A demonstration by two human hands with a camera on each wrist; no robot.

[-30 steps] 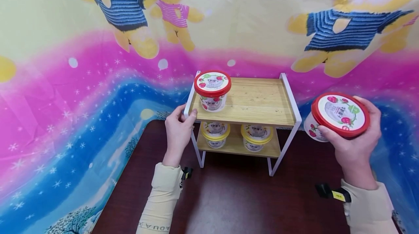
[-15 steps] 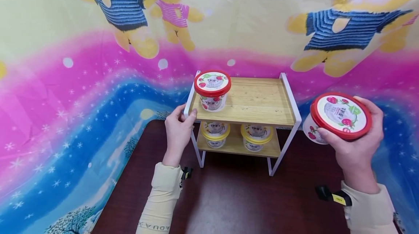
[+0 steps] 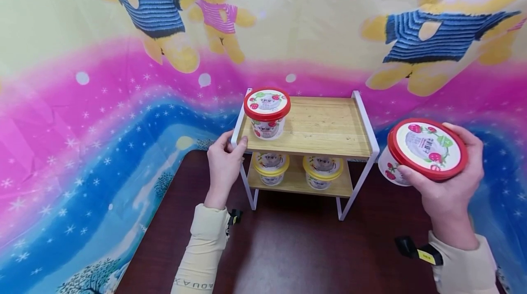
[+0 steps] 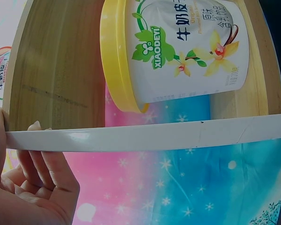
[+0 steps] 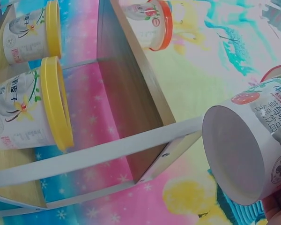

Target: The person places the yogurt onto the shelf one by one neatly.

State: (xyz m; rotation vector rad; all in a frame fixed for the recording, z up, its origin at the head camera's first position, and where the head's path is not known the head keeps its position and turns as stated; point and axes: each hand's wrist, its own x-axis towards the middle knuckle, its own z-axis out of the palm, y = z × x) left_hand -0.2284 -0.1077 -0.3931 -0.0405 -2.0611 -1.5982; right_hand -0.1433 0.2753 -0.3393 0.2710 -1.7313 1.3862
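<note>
My left hand (image 3: 224,166) grips the front left corner of a two-tier wooden shelf rack (image 3: 325,122) with a white frame, thumb at the top board's edge. My right hand (image 3: 453,193) holds a red-lidded strawberry tub (image 3: 430,147) right of the rack, its printed lid tilted towards me. The right wrist view shows this tub's pale base (image 5: 236,157). Another red-lidded tub (image 3: 267,115) stands at the left of the top board. Two yellow-lidded vanilla tubs (image 3: 271,168) sit side by side on the lower board; the left wrist view shows one yellow-lidded tub (image 4: 192,56) up close.
The rack stands on a dark reddish-brown table (image 3: 296,248). Behind and beside it hangs a colourful cloth (image 3: 144,83) printed with bears and snowflakes. The rack's white right frame (image 3: 364,120) stands between the top board and the held tub.
My right hand has lowered the strawberry tub slightly and tilted it a little, shifting its base left. My left hand stays on the rack, and the other tubs have not moved.
</note>
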